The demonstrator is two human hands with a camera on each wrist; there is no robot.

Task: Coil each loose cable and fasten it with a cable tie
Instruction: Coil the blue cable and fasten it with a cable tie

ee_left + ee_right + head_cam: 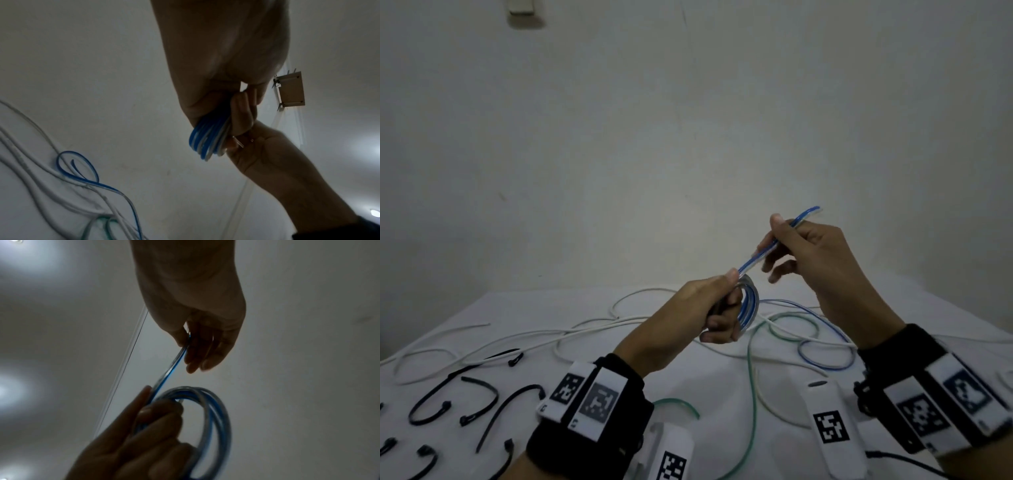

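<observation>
My left hand [717, 308] grips a small coil of blue cable [748, 308] above the table, fingers curled round its loops; the coil [205, 138] shows as several blue and pale turns under the fist. A straight stretch of the same blue cable [774, 245] runs up and right from the coil to my right hand [796, 241], which pinches it between thumb and forefinger, the other fingers loosely spread. In the right wrist view the coil [216, 426] hangs below the pinched strand [174, 363]. The loose tail [825, 356] trails onto the table.
White cables [534, 337] and a green cable [751, 394] lie tangled across the white table [585, 308]. Several black cable ties [482, 397] are scattered at the near left. White marker blocks [832, 431] sit near my wrists. A wall stands behind the table.
</observation>
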